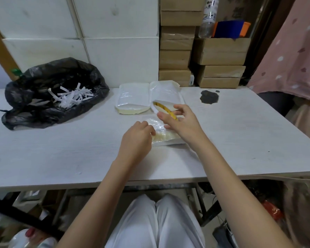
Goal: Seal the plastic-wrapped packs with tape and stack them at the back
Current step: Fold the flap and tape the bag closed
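A plastic-wrapped pack (164,136) lies on the white table (61,154) in front of me, partly hidden by both hands. My left hand (138,138) rests on its left edge with fingers curled onto the wrap. My right hand (182,122) hovers over its far end with fingers spread around a white tape roll with a yellow core (164,106); whether it grips the roll is unclear. Two more wrapped packs (132,97) (166,92) lie side by side at the back of the table.
A black plastic bag (54,97) holding white paper strips sits at the left. A dark stain (209,97) marks the table at the back right. White foam boxes (97,42) and cardboard boxes (220,52) stand behind. A person in pink (293,51) stands at the right.
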A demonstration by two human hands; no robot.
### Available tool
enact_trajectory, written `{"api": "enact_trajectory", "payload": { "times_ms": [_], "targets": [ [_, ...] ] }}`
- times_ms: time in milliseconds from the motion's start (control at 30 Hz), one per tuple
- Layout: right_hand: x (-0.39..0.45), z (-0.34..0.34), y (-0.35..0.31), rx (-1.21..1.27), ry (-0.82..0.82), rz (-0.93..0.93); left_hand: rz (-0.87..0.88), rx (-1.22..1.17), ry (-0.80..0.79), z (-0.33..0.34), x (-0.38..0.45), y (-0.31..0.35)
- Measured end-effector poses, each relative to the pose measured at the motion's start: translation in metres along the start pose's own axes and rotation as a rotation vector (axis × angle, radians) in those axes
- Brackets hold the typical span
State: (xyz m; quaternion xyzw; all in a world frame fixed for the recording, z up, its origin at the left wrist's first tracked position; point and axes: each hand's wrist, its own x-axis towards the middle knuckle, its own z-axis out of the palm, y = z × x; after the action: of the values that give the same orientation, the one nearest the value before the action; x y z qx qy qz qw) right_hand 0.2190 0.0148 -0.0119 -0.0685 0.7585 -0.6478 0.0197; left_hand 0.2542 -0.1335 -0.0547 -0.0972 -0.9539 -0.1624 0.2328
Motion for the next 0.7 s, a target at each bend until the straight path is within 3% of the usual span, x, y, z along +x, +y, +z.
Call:
{"api": "enact_trajectory", "payload": {
  "times_ms": [67, 200, 267, 500, 700],
  "targets": [
    [0.000, 0.005, 0.008, -0.045, 0.040, 0.013, -0.064, -0.086, 0.010, -0.001, -0.002, 0.001],
    [0.001, 0.006, 0.023, -0.048, 0.107, 0.022, -0.460, -0.709, 0.043, -0.012, -0.004, 0.006],
    [0.000, 0.008, 0.023, -0.062, 0.118, 0.020, -0.503, -0.884, 0.119, -0.014, -0.005, 0.005],
    [0.001, 0.016, 0.024, -0.118, 0.139, -0.023, -0.502, -0.926, 0.129, -0.011, -0.001, 0.012],
    [-0.002, 0.012, 0.022, -0.163, 0.123, -0.051, -0.565, -0.995, 0.244, -0.009, 0.001, 0.023]
  ]
}}
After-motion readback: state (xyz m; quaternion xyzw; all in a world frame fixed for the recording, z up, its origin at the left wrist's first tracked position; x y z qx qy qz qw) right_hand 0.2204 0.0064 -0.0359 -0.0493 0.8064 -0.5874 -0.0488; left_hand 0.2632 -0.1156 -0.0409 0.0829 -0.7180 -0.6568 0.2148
